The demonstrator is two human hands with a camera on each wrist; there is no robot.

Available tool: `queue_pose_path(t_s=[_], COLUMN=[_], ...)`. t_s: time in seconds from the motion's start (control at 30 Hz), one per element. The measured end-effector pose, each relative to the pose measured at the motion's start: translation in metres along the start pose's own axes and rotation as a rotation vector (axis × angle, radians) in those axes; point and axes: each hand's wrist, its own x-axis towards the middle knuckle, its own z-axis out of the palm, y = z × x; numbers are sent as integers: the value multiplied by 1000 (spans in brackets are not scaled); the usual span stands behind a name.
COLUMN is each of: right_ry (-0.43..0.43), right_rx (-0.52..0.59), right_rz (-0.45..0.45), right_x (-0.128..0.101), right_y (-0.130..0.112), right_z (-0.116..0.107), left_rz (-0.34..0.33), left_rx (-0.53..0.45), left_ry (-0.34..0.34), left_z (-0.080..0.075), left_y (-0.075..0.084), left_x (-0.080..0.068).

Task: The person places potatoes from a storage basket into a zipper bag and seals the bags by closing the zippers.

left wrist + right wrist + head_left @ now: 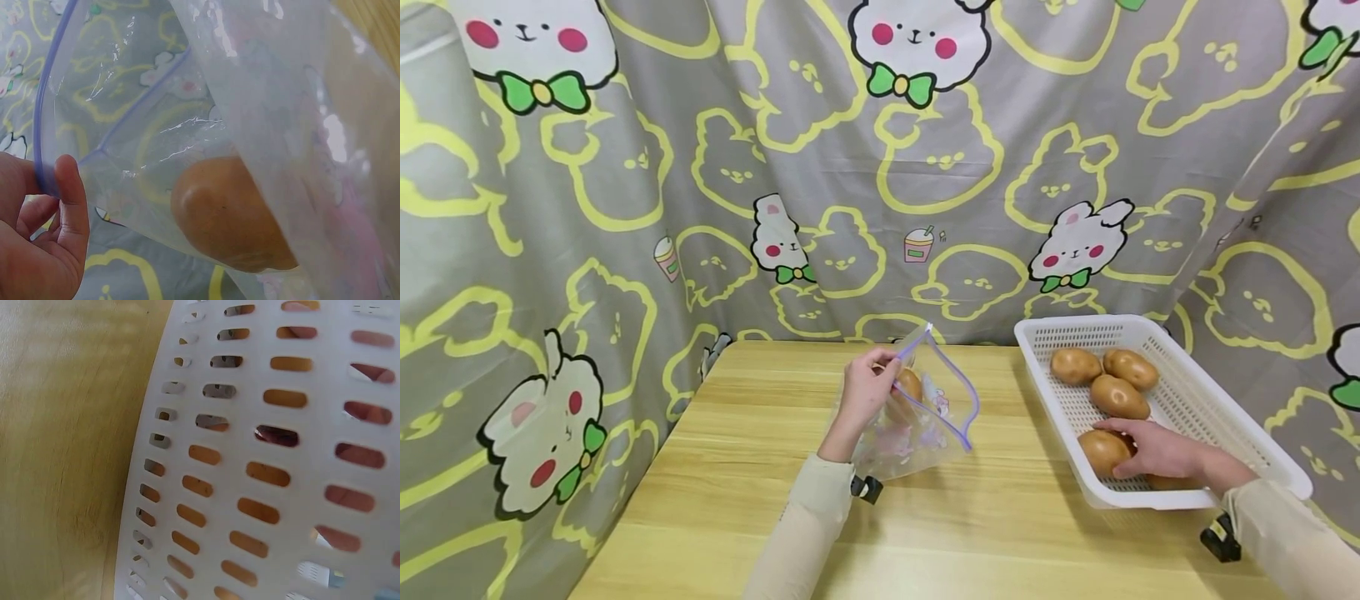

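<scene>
My left hand (880, 373) pinches the purple zip rim of a clear plastic bag (934, 421) and holds it up off the wooden table (737, 467). One potato (910, 385) lies inside the bag. In the left wrist view my thumb (70, 200) presses the zip strip (45, 125), and the potato (228, 212) shows through the film. My right hand (1138, 450) reaches into the white slotted basket (1217, 400) and grips the nearest potato (1101, 450), thumb on its far side. The right wrist view shows only the basket wall (250, 456), with brown potato skin behind the slots.
Three more potatoes (1118, 397) lie further back in the basket, and another sits under my right palm. The basket stands at the table's right edge. A grey curtain (625, 208) with cartoon prints hangs close behind and beside the table.
</scene>
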Motion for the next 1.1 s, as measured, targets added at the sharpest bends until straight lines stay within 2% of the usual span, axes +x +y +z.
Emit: queue_pose_path(t_s=[0.27, 0.43, 0.67, 0.77, 0.9, 1.1], right_ry=[91, 141, 181, 205, 236, 254], right_rx=[-6, -12, -27, -44, -49, -56], right_rz=[52, 13, 14, -31, -69, -77], right_x=[-2, -6, -11, -12, -9, 3], right_y=[-8, -16, -25, -28, -35, -49], right_z=[-8, -14, -26, -31, -38, -50], left_rz=[-5, -12, -21, -24, -25, -24], left_rx=[0, 7, 6, 4, 1, 7], left_ry=[-7, -5, -1, 3, 1, 3], left_z=[1, 1, 1, 1, 1, 2], left_y=[1, -1, -1, 0, 1, 1], left_x=[0, 0, -1, -1, -2, -2])
